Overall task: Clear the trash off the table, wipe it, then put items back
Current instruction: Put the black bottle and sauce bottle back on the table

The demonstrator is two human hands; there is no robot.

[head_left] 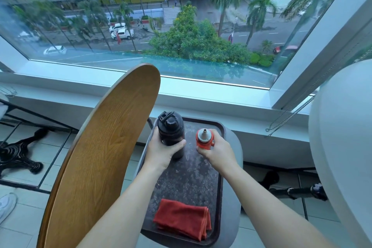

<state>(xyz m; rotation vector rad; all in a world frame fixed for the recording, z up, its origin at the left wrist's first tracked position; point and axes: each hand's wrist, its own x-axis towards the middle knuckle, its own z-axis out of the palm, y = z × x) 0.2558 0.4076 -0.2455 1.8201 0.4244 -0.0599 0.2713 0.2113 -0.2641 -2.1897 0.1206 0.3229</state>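
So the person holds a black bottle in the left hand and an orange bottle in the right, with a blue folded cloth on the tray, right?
Not quite: the head view shows the folded cloth on the tray is red, not blue. The left hand does hold the black bottle, the right hand the orange bottle.

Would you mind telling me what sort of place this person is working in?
Probably a cafe or food court on an upper floor: a round wooden table, a dark serving tray on a grey chair, and a big window overlooking a street.
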